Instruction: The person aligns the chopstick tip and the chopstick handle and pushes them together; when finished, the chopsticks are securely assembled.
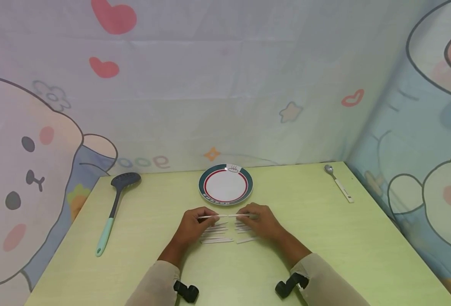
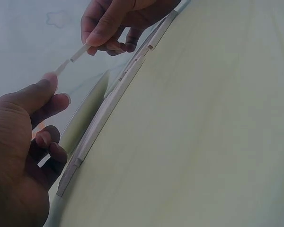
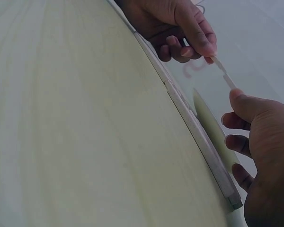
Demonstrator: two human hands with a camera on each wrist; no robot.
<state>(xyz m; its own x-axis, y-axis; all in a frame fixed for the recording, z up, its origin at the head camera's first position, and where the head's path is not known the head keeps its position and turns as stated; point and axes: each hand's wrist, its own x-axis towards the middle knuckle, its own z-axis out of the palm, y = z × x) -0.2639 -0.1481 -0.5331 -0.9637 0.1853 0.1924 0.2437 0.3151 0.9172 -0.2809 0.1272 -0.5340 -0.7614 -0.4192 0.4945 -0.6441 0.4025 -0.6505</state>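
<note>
currently, the left hand point(image 1: 193, 224) pinches one white stick point(image 2: 62, 67) and the right hand point(image 1: 264, 222) another white stick point(image 2: 79, 53); both lie between the hands, long axes running left to right, roughly in line, inner tips close, contact unclear. loose sticks point(image 1: 216, 240) lie nearer the wearer. beyond, lettering on the plate point(image 1: 203, 182) is too small to read.
</note>
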